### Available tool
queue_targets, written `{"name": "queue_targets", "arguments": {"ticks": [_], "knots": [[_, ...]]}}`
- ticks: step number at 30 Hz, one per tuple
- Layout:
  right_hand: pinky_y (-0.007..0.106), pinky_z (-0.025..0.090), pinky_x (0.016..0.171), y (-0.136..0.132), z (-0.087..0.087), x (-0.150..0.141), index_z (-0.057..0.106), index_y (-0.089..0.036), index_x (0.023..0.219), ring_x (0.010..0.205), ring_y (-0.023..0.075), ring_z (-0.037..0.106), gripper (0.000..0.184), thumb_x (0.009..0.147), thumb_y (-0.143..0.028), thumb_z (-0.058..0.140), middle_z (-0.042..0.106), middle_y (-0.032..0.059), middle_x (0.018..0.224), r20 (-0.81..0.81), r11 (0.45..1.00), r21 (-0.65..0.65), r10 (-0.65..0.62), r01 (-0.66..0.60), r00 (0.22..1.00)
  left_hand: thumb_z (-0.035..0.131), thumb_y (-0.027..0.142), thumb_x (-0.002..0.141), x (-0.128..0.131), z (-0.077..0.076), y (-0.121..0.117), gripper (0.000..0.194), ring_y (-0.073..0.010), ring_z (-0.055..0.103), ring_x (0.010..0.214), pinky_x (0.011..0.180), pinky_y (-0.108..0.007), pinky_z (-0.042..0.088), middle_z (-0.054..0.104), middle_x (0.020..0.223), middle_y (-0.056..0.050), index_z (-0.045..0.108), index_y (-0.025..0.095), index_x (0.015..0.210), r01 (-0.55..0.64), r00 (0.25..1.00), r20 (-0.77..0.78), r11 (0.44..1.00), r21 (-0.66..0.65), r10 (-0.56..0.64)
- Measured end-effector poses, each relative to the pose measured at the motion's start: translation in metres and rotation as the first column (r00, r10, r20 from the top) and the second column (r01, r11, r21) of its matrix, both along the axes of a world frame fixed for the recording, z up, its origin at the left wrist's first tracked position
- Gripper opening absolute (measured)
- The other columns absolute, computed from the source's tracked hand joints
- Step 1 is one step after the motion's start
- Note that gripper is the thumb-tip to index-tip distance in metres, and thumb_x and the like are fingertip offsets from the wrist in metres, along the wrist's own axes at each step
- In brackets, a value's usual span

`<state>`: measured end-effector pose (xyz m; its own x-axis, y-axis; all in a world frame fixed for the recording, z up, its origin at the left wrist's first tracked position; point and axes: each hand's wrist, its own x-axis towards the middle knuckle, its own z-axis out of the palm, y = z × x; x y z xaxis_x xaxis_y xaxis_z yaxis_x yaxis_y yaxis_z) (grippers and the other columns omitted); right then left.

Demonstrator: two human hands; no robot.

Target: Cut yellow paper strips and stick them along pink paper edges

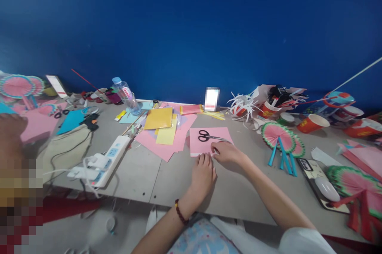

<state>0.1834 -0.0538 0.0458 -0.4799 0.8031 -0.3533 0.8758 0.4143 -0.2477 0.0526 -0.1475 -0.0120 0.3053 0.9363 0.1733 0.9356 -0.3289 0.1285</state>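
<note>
A pink paper sheet [197, 136] lies in front of me, with a narrow white strip [195, 154] along its near edge. My left hand [204, 174] rests its outstretched fingers on that edge, pressing the strip and paper against the table. Beside it, my right hand [228, 153] is closed, thumb and fingertips pinched at the strip's right end; the fingers partly hide what they hold. Black-handled scissors [204, 135] lie shut across the sheet, their blade tips close behind my right hand.
Yellow paper packs [158, 118] and pink sheets [164, 152] lie left of centre, near a power strip [115, 154] and a bottle [127, 94]. Watermelon-patterned paper fans [277, 136], red cups [313, 124], a phone [306, 165] and a mouse [326, 189] are rightward. Another person's hand [12, 130] is far left.
</note>
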Motion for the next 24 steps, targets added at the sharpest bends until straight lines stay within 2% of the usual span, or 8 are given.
{"name": "queue_targets", "arguments": {"ticks": [3,7,11,14,19,24], "knots": [[0.025,0.031,0.066,0.0,0.001,0.011,0.059,-0.016,0.107,0.083,0.0183,0.059,0.029,0.079,-0.022,0.054,0.066,0.0059,0.089,-0.09,1.0,-0.013,-0.005,0.004,0.996,0.044,0.021,0.09,-0.001,0.003,0.0,0.043,-0.0262,0.048,0.12,0.1,-0.041,0.041,0.055,0.129,-0.016,0.049,0.007,0.131,0.005,1.0,-0.028,1.0,0.011,-0.004],[0.025,0.03,0.066,-0.004,0.002,0.017,0.06,-0.018,0.101,0.084,0.018,0.059,0.021,0.083,-0.023,0.051,0.067,0.0058,0.091,-0.111,0.999,0.045,-0.021,0.026,0.994,0.046,0.02,0.089,0.0,0.003,0.0,0.045,-0.0266,0.05,0.117,0.099,-0.04,0.042,0.056,0.127,-0.017,0.049,0.005,0.131,-0.007,1.0,-0.02,1.0,0.016,0.007],[0.025,0.03,0.066,-0.008,0.006,0.014,0.063,-0.019,0.091,0.09,0.0183,0.061,0.016,0.086,-0.023,0.048,0.069,0.0067,0.097,-0.021,0.994,0.113,-0.001,0.004,1.0,0.046,0.02,0.088,-0.001,0.001,0.001,0.046,-0.027,0.05,0.116,0.098,-0.041,0.043,0.057,0.126,-0.016,0.048,0.007,0.132,-0.004,1.0,0.003,1.0,0.015,0.004],[0.025,0.031,0.064,-0.008,0.011,0.007,0.065,-0.02,0.088,0.089,0.0187,0.063,0.018,0.086,-0.022,0.047,0.07,0.0073,0.096,0.075,0.995,0.096,-0.021,0.014,0.997,0.045,0.02,0.088,-0.001,-0.001,0.0,0.048,-0.0271,0.05,0.117,0.098,-0.042,0.043,0.057,0.125,-0.016,0.046,0.008,0.134,-0.001,1.0,0.02,1.0,0.015,0.0],[0.025,0.035,0.064,-0.001,0.012,-0.004,0.067,-0.02,0.093,0.089,0.0212,0.066,0.021,0.082,-0.016,0.049,0.072,0.0092,0.095,0.201,0.998,0.065,-0.035,0.022,0.979,0.044,0.021,0.089,-0.002,0.0,0.0,0.048,-0.0269,0.049,0.118,0.099,-0.041,0.042,0.058,0.125,-0.016,0.046,0.006,0.134,0.005,1.0,0.025,1.0,0.021,-0.006],[0.027,0.039,0.067,0.002,0.009,-0.008,0.067,-0.02,0.096,0.092,0.023,0.067,0.023,0.082,-0.017,0.05,0.072,0.011,0.097,0.231,0.998,0.061,-0.015,0.0,0.973,0.045,0.02,0.088,-0.002,0.001,-0.001,0.048,-0.0271,0.05,0.116,0.099,-0.041,0.043,0.058,0.124,-0.017,0.047,0.004,0.133,-0.004,1.0,0.016,1.0,0.012,0.004]]}}
